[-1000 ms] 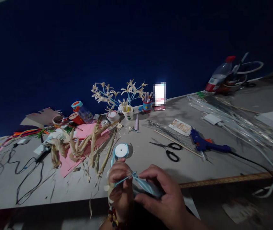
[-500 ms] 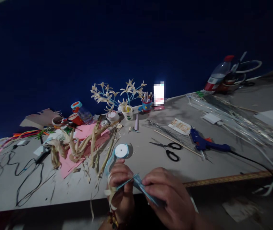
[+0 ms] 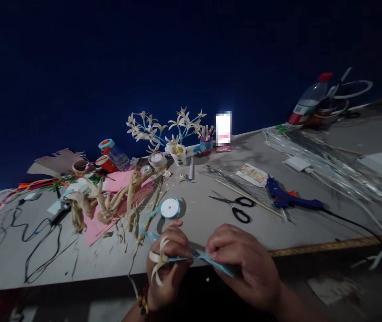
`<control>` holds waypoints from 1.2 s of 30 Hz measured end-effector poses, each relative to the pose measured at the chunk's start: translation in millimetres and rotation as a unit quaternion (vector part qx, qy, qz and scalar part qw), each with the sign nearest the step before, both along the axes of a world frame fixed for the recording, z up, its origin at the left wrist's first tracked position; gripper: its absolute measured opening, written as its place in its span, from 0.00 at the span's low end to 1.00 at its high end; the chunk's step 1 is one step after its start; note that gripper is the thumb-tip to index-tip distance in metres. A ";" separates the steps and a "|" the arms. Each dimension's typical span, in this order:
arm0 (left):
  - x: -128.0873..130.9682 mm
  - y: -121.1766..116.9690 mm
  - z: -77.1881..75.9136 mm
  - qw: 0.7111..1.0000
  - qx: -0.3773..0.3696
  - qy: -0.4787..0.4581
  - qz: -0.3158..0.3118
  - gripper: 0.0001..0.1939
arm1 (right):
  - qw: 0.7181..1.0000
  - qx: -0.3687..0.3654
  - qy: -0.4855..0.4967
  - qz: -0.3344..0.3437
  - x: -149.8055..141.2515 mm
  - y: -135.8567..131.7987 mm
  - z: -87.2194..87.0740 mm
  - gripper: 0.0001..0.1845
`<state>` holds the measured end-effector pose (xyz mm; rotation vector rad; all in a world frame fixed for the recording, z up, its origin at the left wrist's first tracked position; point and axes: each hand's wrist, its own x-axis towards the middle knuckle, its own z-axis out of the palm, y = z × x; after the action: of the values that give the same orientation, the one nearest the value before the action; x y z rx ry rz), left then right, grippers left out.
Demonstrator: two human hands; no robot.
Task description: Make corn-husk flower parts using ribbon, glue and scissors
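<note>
In the head view, the left hand (image 3: 169, 264) and the right hand (image 3: 244, 264) are close together at the near edge of the table (image 3: 204, 219), just apart from each other. The left fingers are curled closed, pinching a thin blue stem; a pale flower (image 3: 159, 259) on its outer end spreads its petals against the outer side of that hand. The right fingers are also drawn together, thumb below, pinching a blue ribbon (image 3: 220, 265), which slants down to the right from the small gap between the hands and meets the stem there. A bracelet (image 3: 143, 302) circles the left wrist. Just beyond the left hand is a white spool (image 3: 170, 208), from which a blue strip loops leftward and back toward that hand; whether it is one piece with the ribbon, I cannot tell. To the right of the spool lie open scissors (image 3: 236, 206), then a stick (image 3: 249, 198) and a blue glue gun (image 3: 291, 201). To the left, dry husks (image 3: 110, 205) lie over pink paper (image 3: 92, 230). Near the dark blue wall (image 3: 191, 53), more pale flowers (image 3: 184, 123) on blue stems rise around a white cup (image 3: 178, 157), beside a pen holder (image 3: 206, 145). Farther right, a red-capped bottle (image 3: 308, 103) appears tilted.
</note>
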<state>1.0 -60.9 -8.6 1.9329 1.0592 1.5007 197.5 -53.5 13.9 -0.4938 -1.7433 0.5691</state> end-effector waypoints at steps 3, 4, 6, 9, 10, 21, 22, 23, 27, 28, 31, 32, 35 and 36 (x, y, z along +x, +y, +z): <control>-3.1 2.7 -0.2 0.992 -0.041 -0.060 -0.105 0.08 | 0.997 -0.072 0.020 0.037 0.1 4.9 -3.4 0.06; -3.0 3.6 -1.2 0.985 -0.067 -0.091 -0.133 0.08 | 0.994 -0.098 0.029 0.047 -0.5 6.3 -5.4 0.06; -1.9 4.9 -3.9 0.968 -0.118 -0.147 -0.164 0.09 | 0.985 -0.147 0.057 0.064 -2.6 8.2 -10.1 0.06; 0.1 5.1 -8.3 0.953 -0.159 -0.189 -0.175 0.10 | 0.968 -0.219 0.102 0.072 -7.4 8.4 -15.8 0.07; 0.6 4.8 -9.7 0.950 -0.164 -0.200 -0.174 0.11 | 0.960 -0.243 0.117 0.071 -9.1 7.8 -17.0 0.08; 9.6 6.5 -15.9 0.919 -0.203 -0.275 -0.196 0.14 | 0.866 -0.431 0.217 0.136 -23.6 1.0 -25.9 0.15; 10.4 6.7 -15.6 0.917 -0.202 -0.279 -0.203 0.14 | 0.857 -0.444 0.221 0.140 -24.6 0.9 -26.1 0.16; 10.9 6.9 -15.4 0.916 -0.198 -0.280 -0.209 0.13 | 0.851 -0.454 0.222 0.143 -25.4 0.8 -25.9 0.17; 10.3 8.6 -17.3 0.920 -0.178 -0.269 -0.222 0.12 | 0.842 -0.480 0.205 0.135 -27.1 1.4 -23.3 0.20; 9.9 9.2 -18.3 0.923 -0.171 -0.264 -0.222 0.12 | 0.838 -0.487 0.203 0.136 -27.4 1.6 -23.1 0.21; 9.9 10.7 -20.5 0.933 -0.151 -0.250 -0.209 0.13 | 0.807 -0.528 0.214 0.154 -28.8 2.4 -25.3 0.23; 10.4 11.0 -20.6 0.934 -0.151 -0.248 -0.206 0.14 | 0.791 -0.546 0.223 0.162 -29.6 2.8 -26.8 0.23; 12.7 10.9 -19.9 0.929 -0.160 -0.262 -0.206 0.16 | 0.747 -0.587 0.247 0.191 -32.2 4.4 -31.6 0.24; 13.3 10.5 -19.8 0.928 -0.162 -0.267 -0.203 0.16 | 0.737 -0.594 0.253 0.200 -33.0 5.1 -33.1 0.24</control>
<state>14.4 -50.4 -28.4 1.2986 0.5717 1.3883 164.5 -48.4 -19.2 -0.7206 -0.7447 1.9677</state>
